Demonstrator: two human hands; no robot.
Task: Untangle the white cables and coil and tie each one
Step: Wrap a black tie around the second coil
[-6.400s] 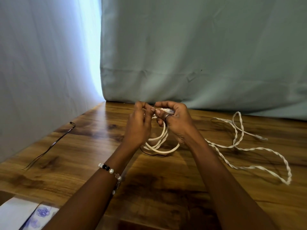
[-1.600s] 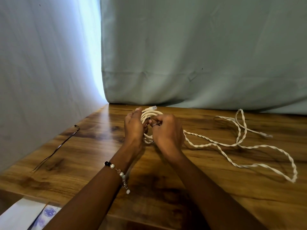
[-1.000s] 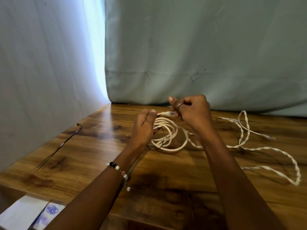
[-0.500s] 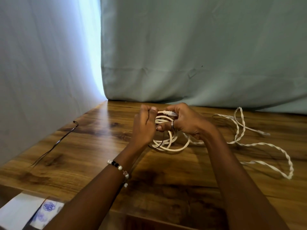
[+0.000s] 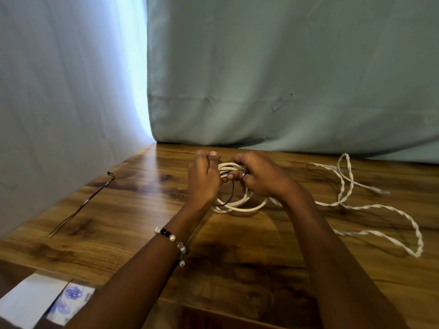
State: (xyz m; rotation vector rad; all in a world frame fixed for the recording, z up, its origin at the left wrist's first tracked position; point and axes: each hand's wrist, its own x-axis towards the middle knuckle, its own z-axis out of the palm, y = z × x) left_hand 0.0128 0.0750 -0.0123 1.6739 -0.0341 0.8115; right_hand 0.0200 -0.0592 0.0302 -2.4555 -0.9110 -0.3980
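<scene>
well, pale curtain [image 5: 285, 74] hangs behind wooden table [image 5: 237, 264] | twisted white cables [image 5: 370, 206] sprawl right, trailing behind the right forearm | coiled white cable [image 5: 240, 206] gripped at its top by left hand [image 5: 204, 180] and right hand [image 5: 260, 178], knuckles hiding the strands | thin dark tie [image 5: 80, 207] far left | papers [image 5: 35, 302] at near corner

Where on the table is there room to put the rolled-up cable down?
Bare wood lies between the dark tie on the left and the left hand, and in front near the table edge. The right side is crowded with the twisted white cable. Both hands hold the coiled cable; the right hand is beside it.
</scene>
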